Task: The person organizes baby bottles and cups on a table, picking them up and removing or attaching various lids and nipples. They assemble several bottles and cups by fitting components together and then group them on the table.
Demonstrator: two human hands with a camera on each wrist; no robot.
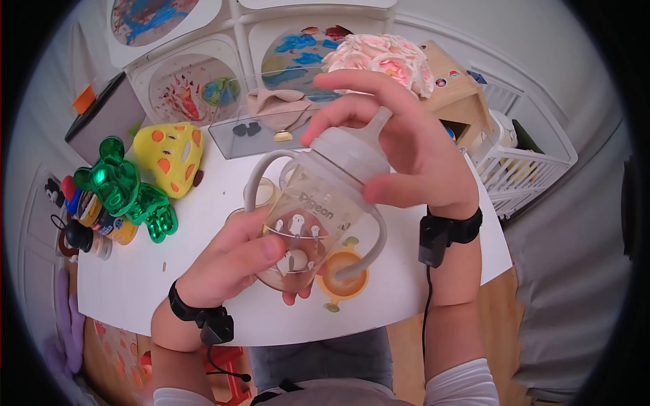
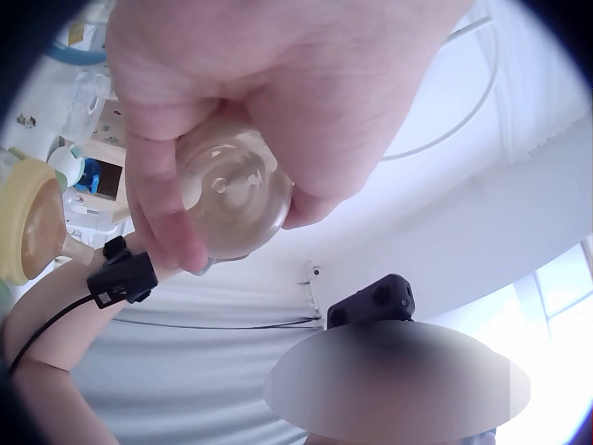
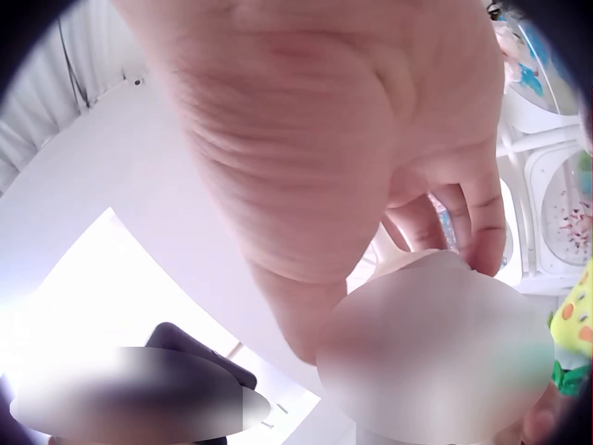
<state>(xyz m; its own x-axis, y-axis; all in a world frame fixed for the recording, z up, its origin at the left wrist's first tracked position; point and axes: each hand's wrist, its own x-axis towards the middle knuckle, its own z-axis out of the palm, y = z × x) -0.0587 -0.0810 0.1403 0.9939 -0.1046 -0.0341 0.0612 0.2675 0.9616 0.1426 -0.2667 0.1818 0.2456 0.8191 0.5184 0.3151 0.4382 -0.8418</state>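
Note:
A clear baby bottle (image 1: 306, 227), printed "Pigeon" and with small white animals, is held tilted above the table. It has a pale grey collar, two curved grey handles and a nipple on top. My left hand (image 1: 237, 260) grips the lower body; in the left wrist view that hand (image 2: 269, 83) wraps round the bottle's clear base (image 2: 232, 199). Across the collar, my right hand (image 1: 416, 159) has its thumb on the near side and its fingertips on the far side. The right wrist view shows this hand (image 3: 315, 139) from the palm, the bottle mostly blurred out.
Below the bottle on the white table (image 1: 203, 284) lies a yellow-orange dish (image 1: 347, 279). A green shiny bear (image 1: 122, 186), a yellow plush (image 1: 172, 159) and several bottles stand left. Behind are a clear box (image 1: 237, 139) and pink flowers (image 1: 386, 61).

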